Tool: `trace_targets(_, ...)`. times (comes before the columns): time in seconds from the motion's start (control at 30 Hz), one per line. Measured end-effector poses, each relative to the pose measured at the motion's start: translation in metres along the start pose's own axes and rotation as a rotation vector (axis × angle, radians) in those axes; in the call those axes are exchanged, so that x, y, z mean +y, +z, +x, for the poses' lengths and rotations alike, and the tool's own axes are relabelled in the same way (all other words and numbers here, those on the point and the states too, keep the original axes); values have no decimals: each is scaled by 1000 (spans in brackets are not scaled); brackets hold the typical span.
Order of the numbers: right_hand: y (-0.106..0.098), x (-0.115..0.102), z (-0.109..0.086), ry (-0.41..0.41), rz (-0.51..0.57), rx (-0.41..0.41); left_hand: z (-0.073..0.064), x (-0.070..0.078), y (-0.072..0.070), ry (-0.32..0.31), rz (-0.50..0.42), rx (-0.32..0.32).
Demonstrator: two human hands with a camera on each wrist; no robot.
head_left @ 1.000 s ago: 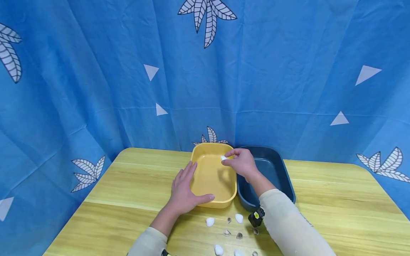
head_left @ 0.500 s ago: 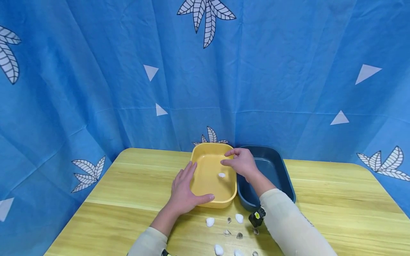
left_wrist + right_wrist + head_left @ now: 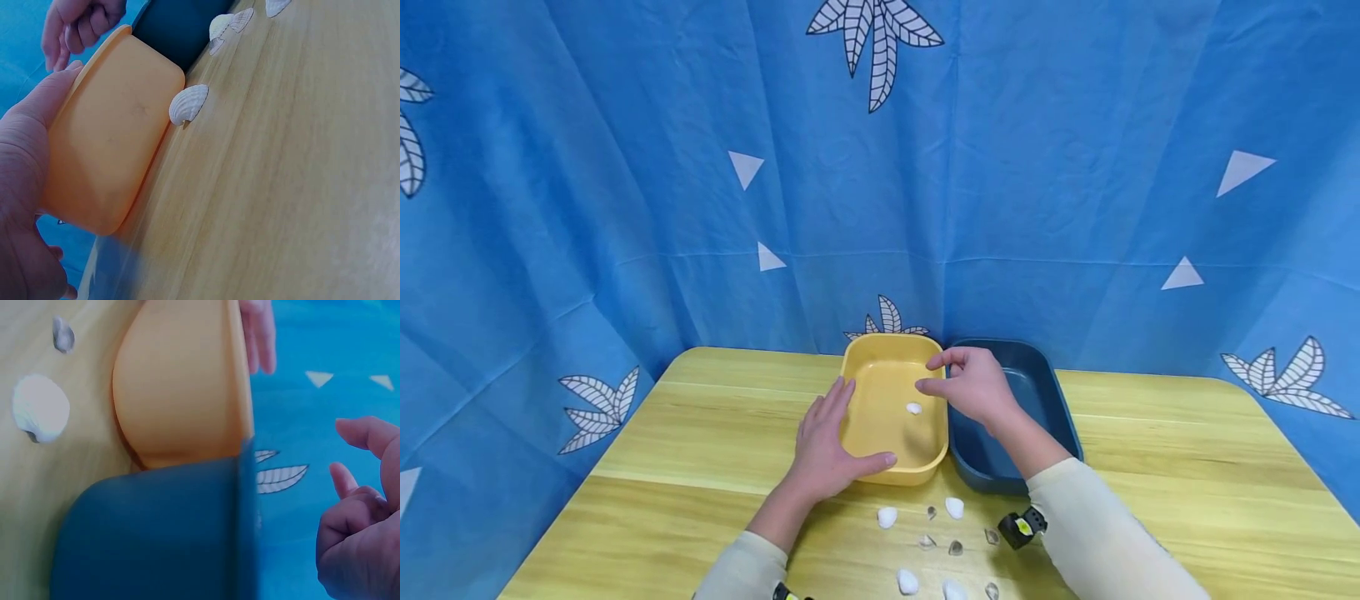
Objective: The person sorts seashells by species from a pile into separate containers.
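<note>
Find white seashell [image 3: 913,408] inside yellow tray [image 3: 876,429]; see right hand [image 3: 973,383] above tray's right side with thumb and index parted, gripping nothing; left hand [image 3: 824,454] spread along tray's near-left corner. Judge placing done; next, probably pinch another seashell [image 3: 954,507] in front of tray.

There is one yellow tray [image 3: 880,421] and, beside it, one blue tray [image 3: 983,452]. Inside the yellow tray lies one white shell [image 3: 913,408]; before it, four larger white shells [image 3: 887,517] and five small dark shells [image 3: 955,547].
</note>
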State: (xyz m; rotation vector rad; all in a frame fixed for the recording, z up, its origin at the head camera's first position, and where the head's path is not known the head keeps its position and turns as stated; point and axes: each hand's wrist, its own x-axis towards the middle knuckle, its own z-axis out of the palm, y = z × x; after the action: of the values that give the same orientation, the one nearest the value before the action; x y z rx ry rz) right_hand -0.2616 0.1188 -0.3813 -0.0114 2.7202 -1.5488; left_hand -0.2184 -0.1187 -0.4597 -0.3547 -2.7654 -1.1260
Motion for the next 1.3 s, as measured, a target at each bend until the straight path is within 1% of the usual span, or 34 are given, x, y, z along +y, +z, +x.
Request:
trace_targets(0.23,-11,-8,-31,-76,15,-14,0,1,-1,-3,-5,2)
trace_targets(0.4,-16,-4,-50,-133,34,-26,-2,3,-2,-11,-12,-4)
trace_targets(0.53,-19,0,-66,-161,58,-45,-2,4,-3,-11,-8,-6)
trace_targets(0.8,-18,14,-96,-167,106,-99,-1,5,-3,-18,-11,-9)
trace_targets(0.93,-15,24,-108,-189,135,-125,-1,5,-3,-13,-11,-8)
trace_targets(1.03,-12,33,-115,-206,144,-134,-1,5,-3,-10,-9,-6)
trace_targets(1.17,-7,46,-122,-189,139,-134,-1,5,-3,-10,-12,-3)
trace_targets(1.3,-2,59,-126,-162,109,-139,-1,5,-2,-5,-14,0)
